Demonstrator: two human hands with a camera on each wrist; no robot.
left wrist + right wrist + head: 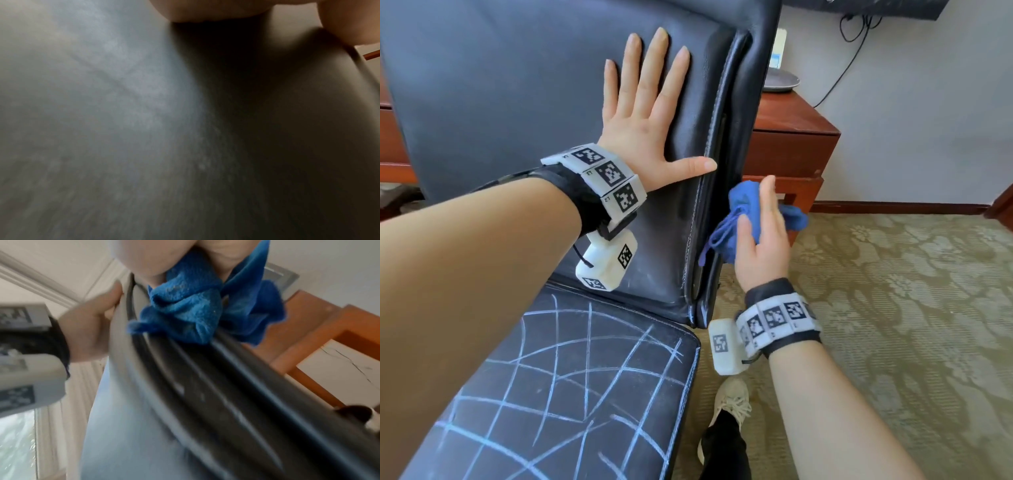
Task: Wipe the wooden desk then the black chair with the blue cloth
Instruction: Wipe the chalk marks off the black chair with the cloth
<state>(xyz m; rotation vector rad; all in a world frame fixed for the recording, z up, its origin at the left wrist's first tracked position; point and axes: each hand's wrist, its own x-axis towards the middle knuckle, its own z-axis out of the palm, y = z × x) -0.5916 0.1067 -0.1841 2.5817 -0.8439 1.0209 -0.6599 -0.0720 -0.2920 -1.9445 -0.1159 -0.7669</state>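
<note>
My left hand (643,130) lies flat, fingers spread straight, against the backrest of the black chair (493,85) in the upper centre of the head view; it holds nothing. My right hand (760,236), centre right, grips the bunched blue cloth (744,197) and presses it on the backrest's right edge. In the right wrist view the cloth (191,311) touches the dark seam. Chalk-like pale lines cross the seat (571,377) at lower left. The wooden desk (791,137) stands behind, upper right.

Patterned carpet (893,308) carries the black chair (517,85) — and, just behind it, a wooden desk (791,137).
</note>
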